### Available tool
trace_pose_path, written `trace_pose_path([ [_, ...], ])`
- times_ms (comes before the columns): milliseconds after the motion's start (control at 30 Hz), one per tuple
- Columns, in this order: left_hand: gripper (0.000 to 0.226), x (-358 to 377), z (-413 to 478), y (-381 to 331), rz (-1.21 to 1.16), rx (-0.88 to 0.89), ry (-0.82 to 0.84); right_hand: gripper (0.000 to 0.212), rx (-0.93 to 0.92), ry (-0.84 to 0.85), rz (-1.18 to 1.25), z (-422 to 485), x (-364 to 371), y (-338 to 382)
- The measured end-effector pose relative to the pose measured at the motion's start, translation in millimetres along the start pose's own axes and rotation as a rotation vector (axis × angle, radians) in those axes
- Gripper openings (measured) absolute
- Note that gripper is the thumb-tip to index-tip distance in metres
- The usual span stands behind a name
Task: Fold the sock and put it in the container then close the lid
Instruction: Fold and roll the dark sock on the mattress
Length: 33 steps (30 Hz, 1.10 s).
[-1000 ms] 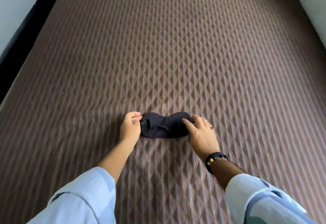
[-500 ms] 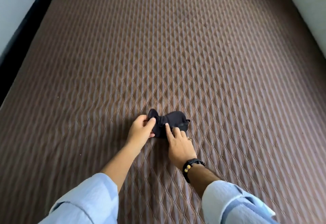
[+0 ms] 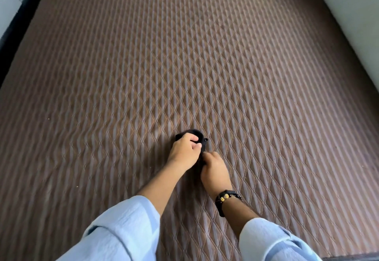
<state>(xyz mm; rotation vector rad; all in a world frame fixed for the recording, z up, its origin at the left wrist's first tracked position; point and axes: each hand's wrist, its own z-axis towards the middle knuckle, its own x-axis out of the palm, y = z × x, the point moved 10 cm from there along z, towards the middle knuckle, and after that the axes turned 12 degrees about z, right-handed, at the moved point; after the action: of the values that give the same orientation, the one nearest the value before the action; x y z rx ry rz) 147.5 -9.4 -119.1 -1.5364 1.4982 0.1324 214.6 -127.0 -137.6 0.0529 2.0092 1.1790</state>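
Observation:
A small dark sock (image 3: 194, 133) lies bunched into a compact bundle on the brown quilted mattress (image 3: 225, 65), a little below the middle of the view. My left hand (image 3: 184, 152) covers most of it, fingers curled over the top and thumb pressing its right side. My right hand (image 3: 214, 170) sits just below and right, fingertips pinching the sock's near right edge. Only the far rim and a strip on the right of the sock show. No container or lid is in view.
The mattress fills nearly the whole view. A dark gap and pale wall (image 3: 8, 20) run along its left edge, and a white wall (image 3: 352, 18) borders the right. A dark edge (image 3: 352, 257) shows at the bottom right corner.
The sock went from lying stretched out between both hands to a folded bundle. My left hand carried its left end over to the right, and my right hand drew in close beneath it.

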Motion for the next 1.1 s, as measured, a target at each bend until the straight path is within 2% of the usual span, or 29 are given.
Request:
trace_pose_path([
  [67, 0.042, 0.4, -1.8, 1.3, 0.048, 0.02, 0.015, 0.024, 0.221, -0.241, 0.264, -3.3, -27.6, -24.8],
  [100, 0.044, 1.4, -3.0, 2.1, 0.078, 0.036, 0.033, 0.019, 0.3, -0.297, 0.365, -4.1, -32.0, -33.2],
  [133, 0.045, 3.0, -4.0, 3.0, 0.094, 0.052, 0.057, 0.017, 0.326, -0.296, 0.413, -0.9, -32.1, -31.8],
  [233, 0.047, 7.8, -3.8, 7.8, 0.078, 0.07, 0.118, 0.038, 0.332, -0.141, 0.47, 19.4, -19.2, -13.9],
  [300, 0.048, 5.7, -5.2, 13.7, 0.086, 0.058, 0.105, 0.044, 0.39, -0.053, 0.429, 31.0, -10.8, -11.3],
  [367, 0.046, -0.9, -10.3, 19.5, 0.091, 0.045, 0.021, 0.03, 0.435, -0.012, 0.384, 39.2, -7.3, -16.1],
  [433, 0.042, -14.6, -18.0, 30.4, 0.018, -0.023, -0.141, 0.008, 0.477, -0.032, 0.482, 39.2, -8.1, -22.4],
  [500, 0.04, -25.1, -23.5, 48.5, -0.087, -0.162, -0.249, 0.019, 0.519, -0.053, 0.605, 32.5, -9.7, -25.9],
  [600, 0.047, -15.5, -33.0, 60.3, -0.044, -0.275, -0.157, 0.021, 0.553, -0.036, 0.575, 19.3, -15.1, -28.6],
  [667, 0.049, -9.9, -37.6, 56.6, 0.085, -0.253, -0.12, 0.035, 0.537, 0.013, 0.542, 16.3, -15.5, -22.8],
  [733, 0.046, -9.5, -39.3, 53.8, 0.109, -0.237, -0.139, 0.048, 0.538, 0.039, 0.607, 18.5, -12.0, -15.2],
  [833, 0.044, -5.3, -35.6, 51.4, 0.129, -0.16, -0.162, 0.046, 0.494, 0.045, 0.541, 29.3, -5.6, -11.7],
  [900, 0.05, 1.7, -36.1, 51.5, 0.125, -0.092, -0.159, 0.038, 0.479, 0.028, 0.487, 30.9, -1.0, -14.1],
  [967, 0.061, 4.1, -38.5, 56.9, 0.001, -0.113, -0.165, 0.02, 0.493, 0.041, 0.583, 24.2, 4.8, -14.7],
  [1000, 0.068, 6.5, -40.7, 62.1, -0.133, -0.164, -0.158, 0.012, 0.505, 0.047, 0.684, 18.7, 7.6, -15.1],
  [1100, 0.073, 30.7, -52.0, 68.7, -0.717, -0.357, 0.004, 0.012, 0.523, 0.027, 0.977, -1.5, 3.5, -9.3],
])
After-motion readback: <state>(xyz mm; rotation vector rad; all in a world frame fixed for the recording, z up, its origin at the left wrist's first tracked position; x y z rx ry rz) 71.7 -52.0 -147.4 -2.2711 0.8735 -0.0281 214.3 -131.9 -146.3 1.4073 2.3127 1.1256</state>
